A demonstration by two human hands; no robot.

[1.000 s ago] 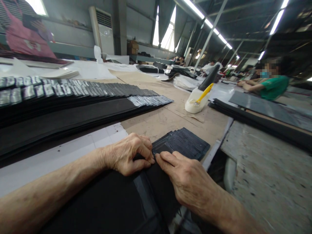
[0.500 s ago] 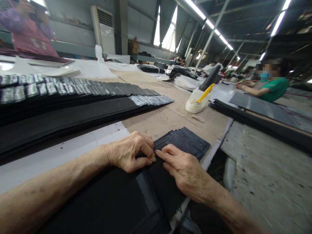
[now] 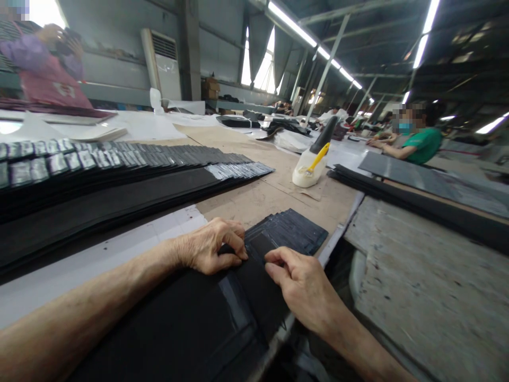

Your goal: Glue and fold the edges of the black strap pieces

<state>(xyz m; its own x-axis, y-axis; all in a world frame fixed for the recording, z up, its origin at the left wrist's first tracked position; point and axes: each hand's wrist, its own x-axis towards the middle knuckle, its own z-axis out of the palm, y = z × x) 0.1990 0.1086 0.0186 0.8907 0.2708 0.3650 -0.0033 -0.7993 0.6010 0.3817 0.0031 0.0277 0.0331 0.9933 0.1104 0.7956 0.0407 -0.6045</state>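
Note:
My left hand [image 3: 212, 252] rests with curled fingers pressed on the edge of a black sheet [image 3: 178, 329] that lies in front of me. My right hand [image 3: 302, 289] sits beside it, fingers bent and fingertips pressing down on the same black sheet, a small gap between the two hands. Just beyond the fingertips lies a fanned stack of small black pieces [image 3: 290, 236] on the brown tabletop [image 3: 262, 199].
A long fanned row of black strips with shiny ends [image 3: 119, 159] runs along the left. A white glue pot with a yellow-handled brush [image 3: 308, 167] stands further back. A person in green [image 3: 417, 143] sits at right; a person in a pink apron [image 3: 47, 74] stands at far left.
My right hand has slid back toward me and a little right, opening a gap from my left hand. The view has shifted slightly.

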